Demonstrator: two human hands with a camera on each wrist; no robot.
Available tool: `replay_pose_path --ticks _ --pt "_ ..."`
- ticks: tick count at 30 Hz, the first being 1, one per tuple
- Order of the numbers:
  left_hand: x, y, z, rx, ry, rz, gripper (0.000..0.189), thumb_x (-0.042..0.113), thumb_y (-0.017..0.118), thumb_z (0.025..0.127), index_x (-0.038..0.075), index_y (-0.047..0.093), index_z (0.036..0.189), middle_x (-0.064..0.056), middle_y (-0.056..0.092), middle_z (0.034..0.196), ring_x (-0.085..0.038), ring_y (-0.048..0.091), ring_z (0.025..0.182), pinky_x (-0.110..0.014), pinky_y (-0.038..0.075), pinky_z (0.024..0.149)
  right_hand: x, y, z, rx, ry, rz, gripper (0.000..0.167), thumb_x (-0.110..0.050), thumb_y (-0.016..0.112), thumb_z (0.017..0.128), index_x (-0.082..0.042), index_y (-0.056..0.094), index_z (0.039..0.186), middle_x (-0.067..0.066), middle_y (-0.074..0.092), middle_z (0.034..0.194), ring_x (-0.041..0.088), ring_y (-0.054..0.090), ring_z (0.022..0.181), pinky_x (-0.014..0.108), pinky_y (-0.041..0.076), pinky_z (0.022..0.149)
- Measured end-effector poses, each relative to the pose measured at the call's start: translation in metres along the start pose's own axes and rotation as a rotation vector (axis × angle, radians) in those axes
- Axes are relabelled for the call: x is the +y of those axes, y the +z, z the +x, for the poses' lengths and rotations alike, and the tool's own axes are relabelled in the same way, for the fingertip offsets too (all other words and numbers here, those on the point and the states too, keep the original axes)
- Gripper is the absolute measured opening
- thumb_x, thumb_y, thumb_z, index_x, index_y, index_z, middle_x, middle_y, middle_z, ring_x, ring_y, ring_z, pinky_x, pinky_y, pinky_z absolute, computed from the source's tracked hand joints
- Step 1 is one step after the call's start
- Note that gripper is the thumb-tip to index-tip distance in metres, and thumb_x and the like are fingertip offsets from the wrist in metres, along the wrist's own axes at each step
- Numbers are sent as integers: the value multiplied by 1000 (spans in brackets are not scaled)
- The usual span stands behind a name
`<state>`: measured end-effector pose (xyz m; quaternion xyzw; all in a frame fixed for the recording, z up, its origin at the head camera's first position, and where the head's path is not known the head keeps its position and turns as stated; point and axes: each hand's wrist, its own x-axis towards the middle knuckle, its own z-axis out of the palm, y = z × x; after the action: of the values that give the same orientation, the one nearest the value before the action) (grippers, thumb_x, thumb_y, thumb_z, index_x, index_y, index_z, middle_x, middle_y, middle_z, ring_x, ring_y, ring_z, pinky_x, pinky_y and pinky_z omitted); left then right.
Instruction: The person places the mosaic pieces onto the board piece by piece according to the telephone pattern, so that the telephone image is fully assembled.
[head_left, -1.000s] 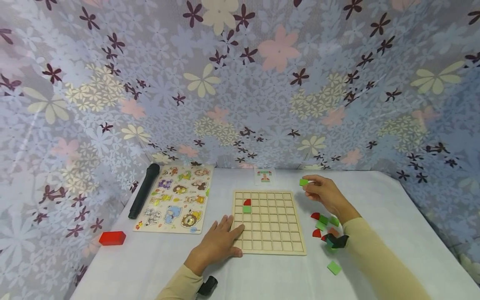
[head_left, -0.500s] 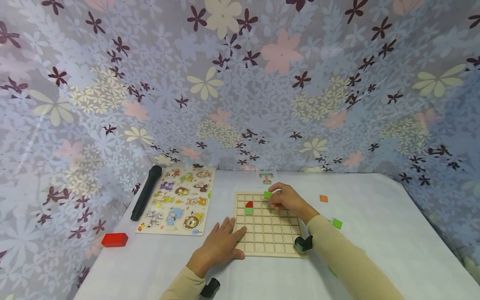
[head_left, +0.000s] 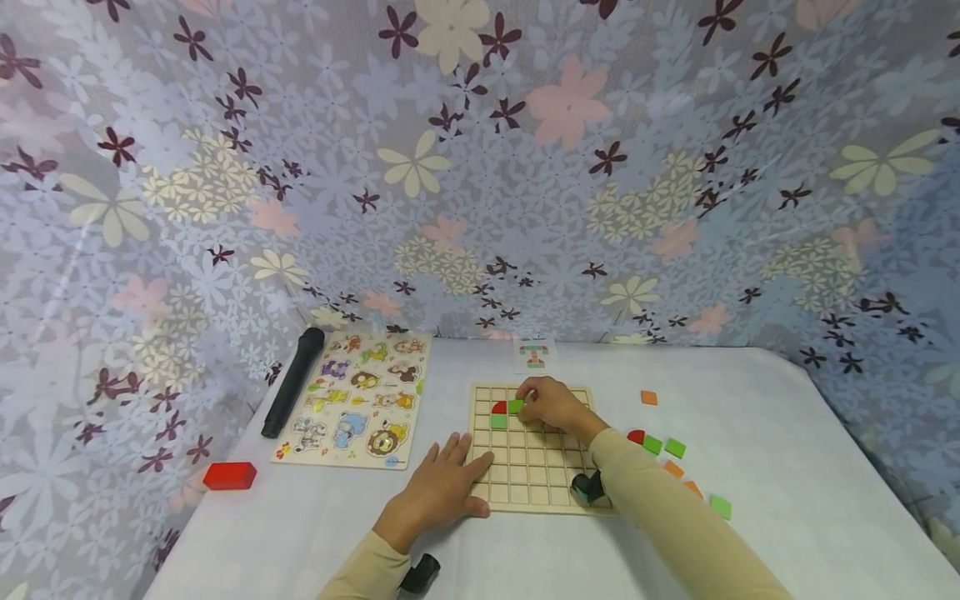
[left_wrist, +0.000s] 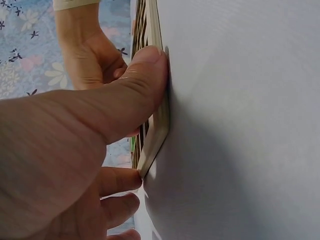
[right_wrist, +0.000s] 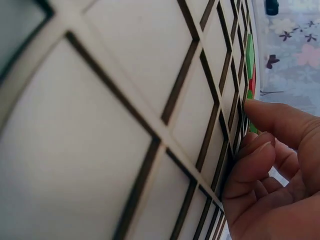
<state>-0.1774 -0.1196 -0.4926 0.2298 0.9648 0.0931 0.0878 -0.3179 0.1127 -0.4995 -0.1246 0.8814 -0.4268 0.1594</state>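
My right hand point(head_left: 555, 408) pinches a green square tile point(head_left: 515, 406) over the wooden grid board point(head_left: 536, 476), in the cell just right of a red quarter-circle tile point(head_left: 499, 407). Below the red tile, a light green square tile point(head_left: 498, 422) sits in its own cell. In the right wrist view the thumb and fingers point(right_wrist: 272, 117) are right at the grid, partly hiding the tile. My left hand point(head_left: 437, 492) rests spread at the board's lower left corner. The left wrist view has its thumb point(left_wrist: 142, 75) along the board's edge.
Loose tiles lie right of the board, including an orange square point(head_left: 648, 397) and a light green square point(head_left: 721, 507). A pattern card point(head_left: 535, 357) lies behind the board. At left are an animal puzzle board point(head_left: 360, 400), a black tube point(head_left: 292, 383) and a red block point(head_left: 229, 476).
My right hand has carried the green tile leftward from beyond the board's right side, down to the cell beside the red tile. My left hand has stayed at the board's corner.
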Motion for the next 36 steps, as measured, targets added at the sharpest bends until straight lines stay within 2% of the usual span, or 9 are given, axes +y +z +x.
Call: replay_pose_path --ticks 6,15,18,20,23,26,31,34,36 --pt "0 0 1 -7 -9 -11 80 55 74 83 22 51 152 -22 34 162 -40 29 152 -59 28 120 -2 1 0 14 -6 -50 28 -7 76 86 -8 69 113 6 59 89 15 49 64 28 43 53" --pt "0 0 1 0 -3 -12 80 54 75 83 22 51 152 -22 35 161 -40 29 151 -59 28 120 -5 -1 -4 0 -10 -85 32 -11 78 87 -10 69 118 7 64 99 20 58 82 33 49 67" --pt "0 -1 1 1 -2 -13 80 54 75 83 22 51 151 -22 35 161 -40 29 151 -59 28 120 -7 -9 -9 -8 -32 -52 34 -9 73 89 -7 68 122 7 63 95 18 57 78 32 49 66" --pt "0 -1 1 -1 -2 -14 80 55 75 82 22 51 152 -22 35 161 -40 29 151 -59 28 120 -6 -17 -16 -10 -50 10 34 -8 68 92 -4 66 125 7 61 90 16 53 70 32 47 63" --pt "0 0 2 -5 -5 -20 80 55 74 83 23 50 153 -22 33 162 -40 28 152 -60 27 120 -5 -37 -33 -19 -85 142 34 -7 62 96 2 61 129 9 58 88 16 43 60 34 42 57" --pt "0 1 2 -10 -3 -24 81 56 74 83 23 49 153 -22 32 163 -41 27 152 -60 26 120 0 -60 -56 3 -98 235 35 -11 64 98 1 59 131 10 56 90 15 39 57 34 40 54" --pt "-1 1 2 -14 0 -21 81 56 74 84 23 49 153 -21 32 163 -41 27 152 -61 26 121 16 -97 -97 98 -58 295 41 -18 70 97 -2 58 133 10 54 93 15 40 59 34 40 54" --pt "-3 0 2 -18 7 -37 80 56 73 85 23 49 153 -21 32 163 -41 26 152 -61 25 121 35 -114 -118 152 -36 329 40 -21 70 98 -3 57 133 5 56 92 15 42 60 34 40 53" --pt "-4 -1 2 -16 16 -47 78 57 72 86 23 50 153 -21 33 163 -42 25 152 -61 24 121 50 -124 -130 181 -15 353 36 -23 69 99 -9 59 130 1 57 90 14 44 62 33 41 54"
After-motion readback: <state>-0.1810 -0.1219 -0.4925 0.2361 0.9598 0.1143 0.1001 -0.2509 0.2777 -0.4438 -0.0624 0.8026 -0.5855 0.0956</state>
